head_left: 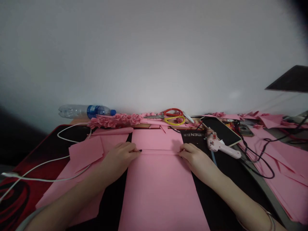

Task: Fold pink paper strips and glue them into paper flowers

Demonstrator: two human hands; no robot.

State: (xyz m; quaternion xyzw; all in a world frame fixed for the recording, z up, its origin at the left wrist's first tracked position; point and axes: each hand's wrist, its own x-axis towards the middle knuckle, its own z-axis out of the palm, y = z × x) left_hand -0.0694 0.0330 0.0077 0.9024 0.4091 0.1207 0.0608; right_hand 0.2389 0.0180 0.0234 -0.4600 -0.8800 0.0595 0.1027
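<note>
A long sheet of pink paper (161, 192) lies flat on the dark mat in front of me, with a raised fold or strip edge running across its upper part. My left hand (126, 152) pinches the left end of that fold, fingers closed, a small dark spot showing at the fingertips. At the right end of the fold, my right hand (190, 154) is closed in a similar pinch. Both hands rest low over the sheet's side edges. Above the fold, more of the pink paper continues toward the back.
Scissors (174, 120), pink paper flowers (115, 120) and a plastic bottle (88, 111) lie along the wall. To the right are a glue gun (223, 148), a phone-like dark slab (220, 130), black cables and pink sheets (284, 179). A white cable (48, 180) crosses pink sheets (86, 154) at left.
</note>
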